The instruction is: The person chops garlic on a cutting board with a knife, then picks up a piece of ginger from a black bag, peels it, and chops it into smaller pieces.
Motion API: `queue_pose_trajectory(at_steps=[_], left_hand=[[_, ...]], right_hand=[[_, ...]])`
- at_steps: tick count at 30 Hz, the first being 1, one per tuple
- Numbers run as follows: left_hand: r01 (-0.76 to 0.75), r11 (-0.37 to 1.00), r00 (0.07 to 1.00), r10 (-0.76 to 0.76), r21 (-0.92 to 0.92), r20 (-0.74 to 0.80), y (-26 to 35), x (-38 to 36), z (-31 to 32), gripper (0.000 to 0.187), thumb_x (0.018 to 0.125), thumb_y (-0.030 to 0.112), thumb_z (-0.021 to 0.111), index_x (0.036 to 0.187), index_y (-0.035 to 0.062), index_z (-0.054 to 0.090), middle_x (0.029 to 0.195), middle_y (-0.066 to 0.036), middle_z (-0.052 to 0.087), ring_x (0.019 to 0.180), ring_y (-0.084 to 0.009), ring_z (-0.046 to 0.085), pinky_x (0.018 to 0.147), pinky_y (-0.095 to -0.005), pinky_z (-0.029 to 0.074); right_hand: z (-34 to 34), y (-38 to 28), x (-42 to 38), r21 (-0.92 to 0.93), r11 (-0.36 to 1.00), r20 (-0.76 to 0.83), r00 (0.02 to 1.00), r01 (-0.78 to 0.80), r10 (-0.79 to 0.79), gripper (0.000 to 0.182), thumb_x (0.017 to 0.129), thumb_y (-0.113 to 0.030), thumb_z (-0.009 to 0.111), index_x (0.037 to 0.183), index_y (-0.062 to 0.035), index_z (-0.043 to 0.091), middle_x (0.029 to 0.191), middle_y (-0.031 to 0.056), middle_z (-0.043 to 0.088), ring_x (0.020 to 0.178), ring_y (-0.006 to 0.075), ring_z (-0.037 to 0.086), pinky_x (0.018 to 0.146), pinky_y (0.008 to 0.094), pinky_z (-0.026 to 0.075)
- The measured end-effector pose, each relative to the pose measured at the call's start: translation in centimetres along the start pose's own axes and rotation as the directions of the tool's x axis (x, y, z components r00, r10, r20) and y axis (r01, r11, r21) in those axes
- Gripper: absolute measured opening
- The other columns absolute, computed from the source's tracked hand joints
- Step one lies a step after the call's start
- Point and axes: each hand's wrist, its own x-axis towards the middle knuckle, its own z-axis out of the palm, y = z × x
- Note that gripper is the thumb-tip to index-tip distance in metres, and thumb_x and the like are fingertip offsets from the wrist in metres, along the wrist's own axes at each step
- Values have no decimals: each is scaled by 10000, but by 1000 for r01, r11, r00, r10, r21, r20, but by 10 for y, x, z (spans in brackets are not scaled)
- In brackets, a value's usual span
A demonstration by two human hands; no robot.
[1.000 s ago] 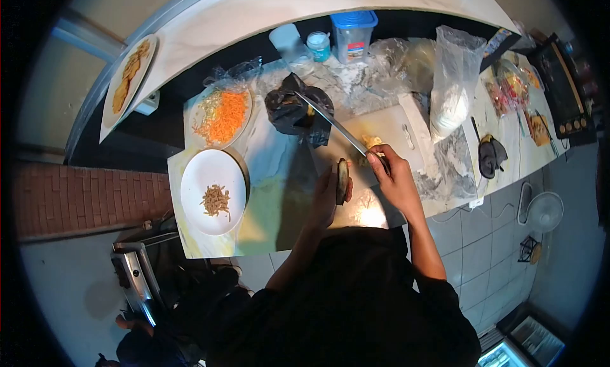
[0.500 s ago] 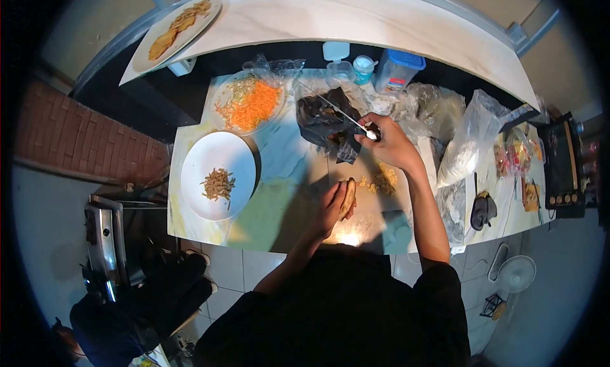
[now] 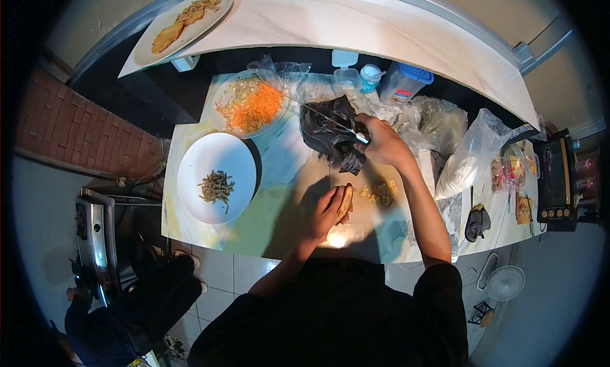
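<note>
My left hand [image 3: 325,216] is closed around a flat, yellowish-brown piece of food [image 3: 344,203] near the counter's front edge. Farther forward, my right hand [image 3: 382,141] grips a thin utensil [image 3: 337,122] with a long metal shaft and a pale end by the fingers. The shaft points up and left across a crumpled black plastic bag [image 3: 323,127]. Small yellow pieces [image 3: 384,191] lie on the board between and right of my hands. A white plate [image 3: 197,160] at the left bears a small heap of brownish strips [image 3: 216,188].
Shredded orange and pale food [image 3: 257,106] fills a plate at the back left. Behind are a blue-lidded container [image 3: 406,84] and a small tub [image 3: 370,79]. A bag of white powder [image 3: 462,167] stands right. A person [image 3: 127,316] sits lower left by a stove [image 3: 98,240].
The whole view has shifted slightly. My right hand has turned a little with the utensil, whose shaft still crosses the black bag. My left hand still holds the food piece.
</note>
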Motion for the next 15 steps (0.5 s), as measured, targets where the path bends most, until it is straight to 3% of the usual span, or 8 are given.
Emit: queue_pose_trajectory(at_steps=[4, 7, 11, 13, 14, 15], left_hand=[[3, 1000, 1000, -4, -10, -23, -1, 3, -7, 326, 997, 268, 361, 1108, 17, 538, 722, -44, 539, 532, -84, 473, 485, -224, 395], [1, 1000, 1000, -2, -22, -25, 1, 4, -9, 331, 997, 273, 361, 1108, 18, 541, 727, -43, 541, 539, -82, 478, 493, -221, 399], [6, 1000, 999, -5, 15, -37, 5, 4, -5, 368, 1004, 285, 322, 1175, 12, 501, 731, -38, 517, 554, -89, 459, 519, -219, 380], [33, 998, 999, -33, -60, 2, 5, 4, -5, 358, 1005, 271, 318, 1209, 21, 472, 805, -45, 523, 637, -94, 479, 578, -226, 394], [41, 998, 999, -40, -58, 5, 5, 5, -4, 358, 1005, 271, 318, 1209, 21, 472, 805, -45, 523, 637, -94, 479, 578, -226, 394], [31, 994, 999, -27, -107, 40, 5, 7, -3, 344, 1001, 275, 338, 1205, 32, 468, 834, -42, 532, 667, -96, 492, 606, -231, 411]], right_hand=[[4, -1, 8, -22, 999, 6, 999, -38, 38, 538, 681, -33, 702, 1174, 24, 493, 1019, 235, 607, 1000, 372, 569, 858, 384, 438], [6, -2, 8, -81, 996, -125, 991, 30, -40, 512, 687, -32, 694, 1160, 19, 507, 968, 223, 619, 956, 363, 583, 828, 383, 447], [0, 3, -9, -72, 997, -185, 982, 18, -31, 442, 711, -45, 683, 1125, 10, 539, 880, 197, 630, 791, 336, 619, 721, 369, 476], [-2, 4, -33, -20, 999, -278, 960, -27, 21, 382, 738, -64, 682, 1089, 19, 558, 870, 190, 633, 728, 302, 633, 665, 362, 487], [-3, 1, -46, 135, 985, -261, 955, -110, 143, 359, 760, -121, 672, 1083, -7, 566, 842, 170, 624, 761, 299, 604, 669, 368, 464], [-3, 2, -60, 138, 983, -263, 953, -118, 151, 359, 760, -121, 672, 1083, -7, 566, 842, 170, 624, 761, 299, 604, 669, 368, 464]])
